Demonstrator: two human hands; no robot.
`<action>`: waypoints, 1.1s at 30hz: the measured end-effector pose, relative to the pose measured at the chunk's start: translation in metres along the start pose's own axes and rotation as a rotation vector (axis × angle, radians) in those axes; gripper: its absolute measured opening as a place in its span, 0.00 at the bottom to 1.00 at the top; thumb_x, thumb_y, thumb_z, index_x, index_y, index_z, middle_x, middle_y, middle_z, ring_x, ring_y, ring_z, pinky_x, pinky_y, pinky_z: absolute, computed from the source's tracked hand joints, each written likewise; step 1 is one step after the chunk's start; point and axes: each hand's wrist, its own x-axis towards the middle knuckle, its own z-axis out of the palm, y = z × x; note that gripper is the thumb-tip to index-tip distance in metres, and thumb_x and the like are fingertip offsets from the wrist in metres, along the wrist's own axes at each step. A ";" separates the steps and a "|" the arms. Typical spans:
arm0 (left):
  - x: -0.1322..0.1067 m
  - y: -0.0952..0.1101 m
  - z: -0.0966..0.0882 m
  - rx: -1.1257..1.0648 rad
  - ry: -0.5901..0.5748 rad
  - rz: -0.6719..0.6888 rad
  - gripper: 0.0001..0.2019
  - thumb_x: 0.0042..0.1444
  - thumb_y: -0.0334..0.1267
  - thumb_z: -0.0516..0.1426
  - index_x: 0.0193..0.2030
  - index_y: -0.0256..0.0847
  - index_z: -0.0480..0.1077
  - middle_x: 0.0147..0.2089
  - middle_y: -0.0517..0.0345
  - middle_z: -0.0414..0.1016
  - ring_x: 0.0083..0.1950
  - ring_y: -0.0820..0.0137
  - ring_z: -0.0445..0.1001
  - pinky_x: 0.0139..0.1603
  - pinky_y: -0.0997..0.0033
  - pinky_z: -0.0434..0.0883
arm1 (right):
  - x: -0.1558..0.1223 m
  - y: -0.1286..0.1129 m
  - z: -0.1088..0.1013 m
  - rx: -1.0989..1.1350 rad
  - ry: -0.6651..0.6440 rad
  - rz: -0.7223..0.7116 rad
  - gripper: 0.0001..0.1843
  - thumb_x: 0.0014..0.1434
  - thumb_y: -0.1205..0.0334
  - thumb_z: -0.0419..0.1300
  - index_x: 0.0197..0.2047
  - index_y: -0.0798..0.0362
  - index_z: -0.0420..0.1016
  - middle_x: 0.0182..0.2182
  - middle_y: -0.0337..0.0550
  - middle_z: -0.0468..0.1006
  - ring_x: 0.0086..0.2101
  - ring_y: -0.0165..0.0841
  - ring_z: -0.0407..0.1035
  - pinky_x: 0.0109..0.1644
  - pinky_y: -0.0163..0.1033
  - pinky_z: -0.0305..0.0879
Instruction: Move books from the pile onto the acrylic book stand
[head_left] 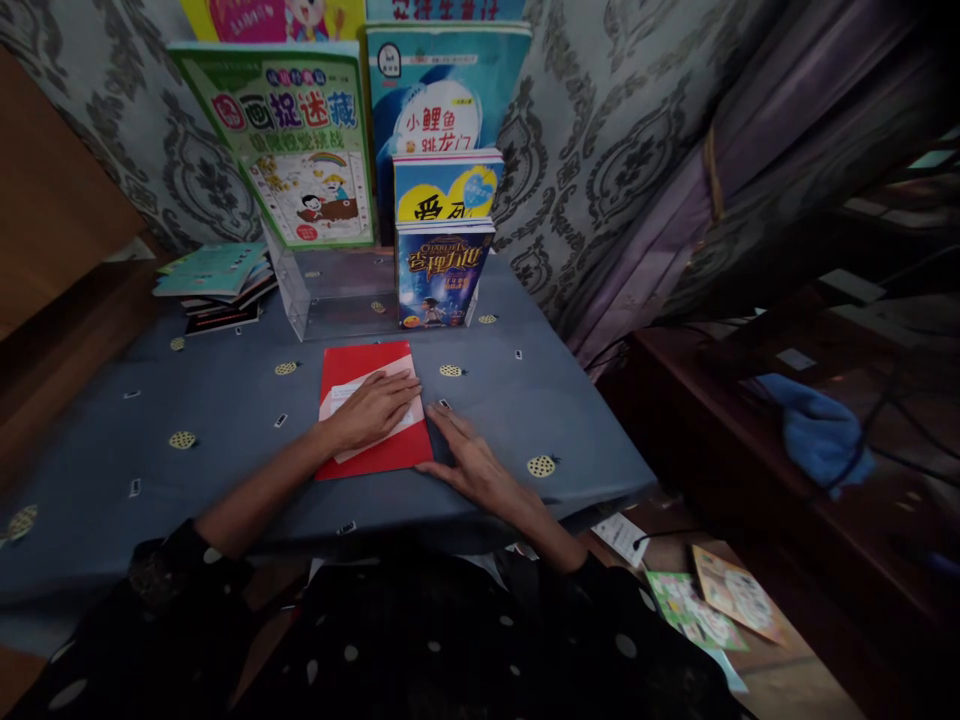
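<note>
A blue patterned table (232,385) carries, along its far side, a clear rack (292,295) of upright books and, nearer, a red booklet (386,452) lying flat near the middle. A pale paper (346,391) lies slanted across the booklet; the right hand (474,458), loosely extended and grasping nothing, rests at its right edge, while the left hand (377,408) lies flat on the paper, unclenched.

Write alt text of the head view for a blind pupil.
A person's left hand lies on pale paper atop a red cover; the right hand is at the cover's right edge. Behind them on the patterned tablecloth, books stand in a clear rack, with a pile of books to its left.
</note>
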 end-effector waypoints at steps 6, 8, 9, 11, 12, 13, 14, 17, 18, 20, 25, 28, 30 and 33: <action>-0.006 0.005 0.003 -0.008 0.010 0.029 0.22 0.72 0.39 0.43 0.68 0.43 0.65 0.70 0.52 0.66 0.74 0.61 0.58 0.71 0.50 0.55 | -0.001 0.001 0.000 0.053 0.025 -0.018 0.46 0.61 0.48 0.66 0.75 0.49 0.50 0.68 0.57 0.62 0.68 0.48 0.56 0.70 0.57 0.59; -0.009 0.007 0.004 -0.004 0.012 0.033 0.22 0.72 0.39 0.43 0.68 0.44 0.64 0.70 0.52 0.66 0.74 0.62 0.58 0.72 0.50 0.54 | -0.001 0.001 0.000 0.063 0.029 -0.014 0.46 0.61 0.48 0.66 0.75 0.48 0.50 0.69 0.56 0.62 0.68 0.48 0.56 0.70 0.57 0.58; -0.010 0.008 0.005 0.000 0.010 0.037 0.22 0.72 0.39 0.43 0.68 0.44 0.64 0.70 0.53 0.66 0.74 0.62 0.58 0.72 0.51 0.53 | -0.001 0.001 0.000 0.065 0.032 -0.011 0.46 0.60 0.48 0.66 0.75 0.48 0.50 0.69 0.56 0.62 0.68 0.48 0.56 0.70 0.57 0.58; -0.013 0.010 0.006 0.009 0.002 0.045 0.22 0.72 0.39 0.43 0.68 0.44 0.63 0.70 0.53 0.65 0.74 0.64 0.57 0.73 0.51 0.52 | -0.001 0.001 0.001 0.067 0.037 -0.006 0.46 0.60 0.49 0.67 0.75 0.47 0.50 0.69 0.55 0.62 0.68 0.48 0.57 0.70 0.57 0.58; -0.014 0.011 0.006 0.013 -0.002 0.049 0.22 0.72 0.39 0.43 0.68 0.44 0.63 0.71 0.53 0.65 0.74 0.64 0.57 0.73 0.51 0.52 | -0.001 0.001 0.001 0.067 0.036 -0.007 0.46 0.60 0.49 0.67 0.75 0.47 0.50 0.69 0.55 0.62 0.68 0.47 0.57 0.70 0.57 0.58; -0.015 0.012 0.007 0.015 -0.004 0.054 0.22 0.72 0.39 0.43 0.68 0.44 0.63 0.71 0.53 0.65 0.74 0.64 0.57 0.73 0.51 0.52 | -0.001 0.002 0.001 0.066 0.033 -0.008 0.46 0.60 0.49 0.67 0.75 0.46 0.50 0.69 0.55 0.62 0.68 0.47 0.57 0.70 0.57 0.58; -0.017 0.013 0.007 0.016 -0.003 0.059 0.22 0.72 0.40 0.43 0.68 0.44 0.63 0.71 0.53 0.64 0.74 0.64 0.56 0.72 0.51 0.53 | -0.001 0.002 0.001 0.063 0.032 -0.011 0.47 0.60 0.49 0.67 0.75 0.46 0.49 0.69 0.54 0.62 0.68 0.47 0.57 0.70 0.58 0.58; -0.021 0.017 0.007 0.008 0.007 0.077 0.22 0.72 0.40 0.43 0.69 0.45 0.63 0.71 0.53 0.64 0.74 0.63 0.56 0.72 0.50 0.54 | -0.002 0.003 0.002 0.048 0.038 -0.022 0.47 0.60 0.49 0.67 0.75 0.46 0.49 0.68 0.55 0.63 0.68 0.48 0.56 0.70 0.59 0.59; -0.023 0.018 0.007 0.004 0.009 0.083 0.22 0.72 0.40 0.43 0.69 0.45 0.63 0.71 0.53 0.65 0.74 0.63 0.57 0.72 0.49 0.54 | -0.002 0.003 0.002 0.042 0.040 -0.026 0.47 0.60 0.49 0.67 0.75 0.47 0.49 0.68 0.56 0.63 0.68 0.48 0.57 0.70 0.59 0.59; -0.027 0.022 0.007 -0.003 0.009 0.090 0.22 0.73 0.40 0.43 0.69 0.45 0.62 0.71 0.53 0.65 0.74 0.63 0.58 0.72 0.49 0.54 | -0.002 0.004 0.002 0.032 0.040 -0.031 0.46 0.61 0.49 0.66 0.75 0.48 0.49 0.68 0.57 0.63 0.68 0.48 0.57 0.69 0.58 0.60; -0.036 0.033 0.005 -0.003 -0.002 0.085 0.21 0.73 0.40 0.44 0.68 0.44 0.63 0.71 0.53 0.64 0.73 0.64 0.59 0.73 0.49 0.54 | -0.002 0.005 0.003 0.035 0.044 -0.034 0.46 0.61 0.49 0.66 0.75 0.47 0.50 0.68 0.56 0.64 0.67 0.47 0.58 0.69 0.59 0.60; -0.041 0.038 0.004 0.003 -0.017 0.085 0.21 0.73 0.40 0.44 0.67 0.43 0.64 0.72 0.53 0.63 0.74 0.64 0.58 0.73 0.49 0.54 | -0.003 0.006 0.003 0.043 0.049 -0.045 0.45 0.61 0.49 0.66 0.75 0.47 0.50 0.68 0.56 0.63 0.67 0.47 0.57 0.69 0.59 0.60; -0.043 0.041 0.003 0.002 -0.021 0.084 0.20 0.73 0.40 0.44 0.67 0.43 0.65 0.72 0.53 0.63 0.74 0.64 0.58 0.73 0.49 0.54 | -0.003 0.006 0.003 0.043 0.052 -0.048 0.45 0.61 0.49 0.66 0.74 0.47 0.50 0.68 0.56 0.63 0.67 0.47 0.57 0.69 0.58 0.60; -0.046 0.045 0.001 -0.002 -0.020 0.084 0.20 0.73 0.41 0.44 0.66 0.43 0.66 0.70 0.52 0.65 0.73 0.64 0.59 0.73 0.49 0.54 | -0.004 0.005 0.003 0.045 0.059 -0.050 0.44 0.62 0.49 0.65 0.74 0.48 0.51 0.68 0.56 0.64 0.67 0.47 0.58 0.69 0.58 0.61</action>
